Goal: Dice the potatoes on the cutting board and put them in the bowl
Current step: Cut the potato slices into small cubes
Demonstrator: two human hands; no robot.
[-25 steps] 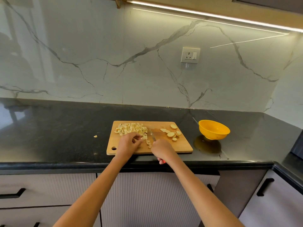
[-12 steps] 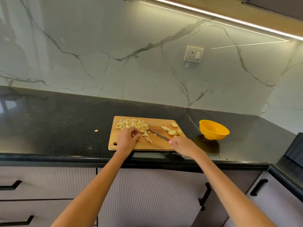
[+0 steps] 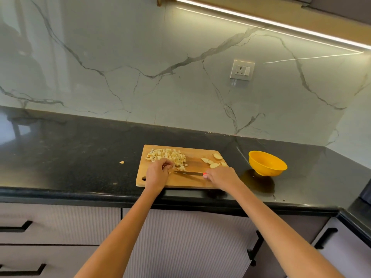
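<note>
On the counter (image 3: 80, 149) my cutting board (image 3: 180, 180) sits near the edge, within easy reach. The empty bowl (image 3: 267, 163) waits to its right. My right hand (image 3: 221, 177) grips the knife (image 3: 187, 173), blade flat. My left hand (image 3: 158, 173) curls its fingers beside the diced potatoes (image 3: 166, 155), steadying pieces; uncut slices (image 3: 213, 161) lie apart.

1. A black speckled tabletop (image 3: 70, 149) runs the width of the view and turns a corner at the right.
2. A white marble-look backsplash (image 3: 120, 57) with grey veins rises behind it.
3. A white wall socket with a switch (image 3: 242, 70) sits on the backsplash.
4. A lit light strip (image 3: 261, 20) runs under the upper cabinet.
5. Pale ribbed cabinet fronts (image 3: 180, 243) with black handles (image 3: 20, 227) stand below the tabletop.
</note>
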